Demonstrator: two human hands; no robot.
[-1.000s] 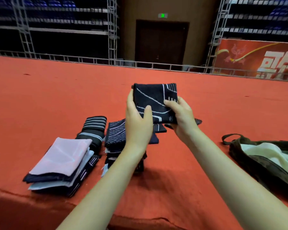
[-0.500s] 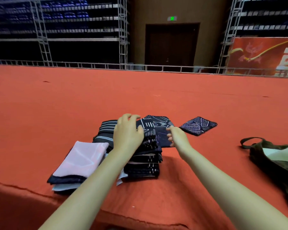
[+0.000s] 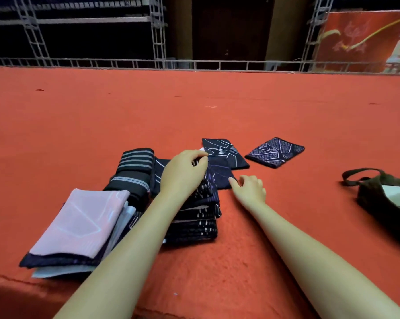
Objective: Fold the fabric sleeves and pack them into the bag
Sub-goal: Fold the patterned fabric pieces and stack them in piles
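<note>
The folded dark sleeve (image 3: 219, 155), held up a second ago, now lies on the stack (image 3: 194, 217), left hand (image 3: 182, 173) curled pinching it, right hand (image 3: 249, 188) loosely curled, empty; bag (image 3: 383, 199) packing awaits.

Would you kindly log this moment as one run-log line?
left hand: grips top of dark sleeve stack | right hand: fingertips at stack edge | bag: right, open

A red banner (image 3: 364, 42) hangs behind grey metal railing (image 3: 217, 65).

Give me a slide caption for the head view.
Both hands, left and right, settle a folded sleeve onto the dark stack; bag waits right.
</note>
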